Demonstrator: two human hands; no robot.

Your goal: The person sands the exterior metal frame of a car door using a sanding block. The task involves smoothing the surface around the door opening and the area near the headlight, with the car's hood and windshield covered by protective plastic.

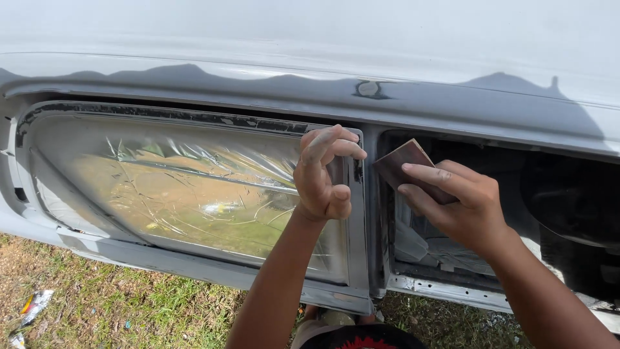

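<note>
My right hand (462,203) presses a brown piece of sandpaper (403,165) against the grey pillar (373,213) between two window openings of a white vehicle body (310,39). My left hand (323,174) rests with curled, dusty fingers on the right edge of a window (181,187) covered with clear plastic film. The right-hand opening (516,213) is bare and dark inside.
Below the vehicle lies grass (116,304) with bits of litter (32,307) at the lower left. A sanded grey band (452,106) runs above the windows. A dark shirt with a red print (365,339) shows at the bottom edge.
</note>
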